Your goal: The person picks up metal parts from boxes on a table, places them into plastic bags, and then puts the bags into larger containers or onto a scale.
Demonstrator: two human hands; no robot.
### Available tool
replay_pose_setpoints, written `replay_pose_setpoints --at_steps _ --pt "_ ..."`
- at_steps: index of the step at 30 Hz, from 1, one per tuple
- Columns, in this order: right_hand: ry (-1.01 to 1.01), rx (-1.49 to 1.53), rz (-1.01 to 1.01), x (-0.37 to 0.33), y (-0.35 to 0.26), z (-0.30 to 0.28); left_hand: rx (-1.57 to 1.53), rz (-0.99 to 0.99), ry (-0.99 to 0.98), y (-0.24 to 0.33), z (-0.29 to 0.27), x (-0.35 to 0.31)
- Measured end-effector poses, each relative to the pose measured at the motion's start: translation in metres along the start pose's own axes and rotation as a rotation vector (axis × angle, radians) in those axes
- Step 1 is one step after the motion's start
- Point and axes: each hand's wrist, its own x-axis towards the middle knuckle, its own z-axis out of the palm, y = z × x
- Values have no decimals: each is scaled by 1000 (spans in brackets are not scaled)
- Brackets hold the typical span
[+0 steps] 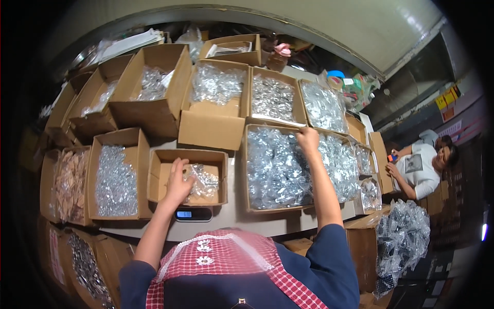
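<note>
The person's left hand dips into a small carton on the left, fingers loosely spread, thumb close beside the clear bags of parts lying in its right half. That carton seems to rest on a digital scale, its lit display poking out on the near side, probably to stay readable. The right hand is at the far side of a large carton of bagged silvery parts, fingers bunched narrow; I can't tell whether they pinch anything.
</note>
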Motion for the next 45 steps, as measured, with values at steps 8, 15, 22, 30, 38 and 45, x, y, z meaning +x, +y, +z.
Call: replay_pose_setpoints --at_steps 8,15,22,30,38,45 --pt "-171 -122 236 13 -48 -31 -489 -90 119 -5 -83 -30" --pt "-66 -409 -48 11 -17 32 -481 -42 234 -16 -132 -58" --pt "148 575 -106 -30 -95 -55 -544 -258 645 -60 -257 -132" --pt "-654 831 86 -98 -274 2 -242 -238 311 -100 -239 -73" --pt "-548 873 -100 -135 -316 -1 597 -297 -222 -144 -163 39" --pt "-248 1032 264 -177 -240 -21 -464 -340 -127 -175 -180 35"
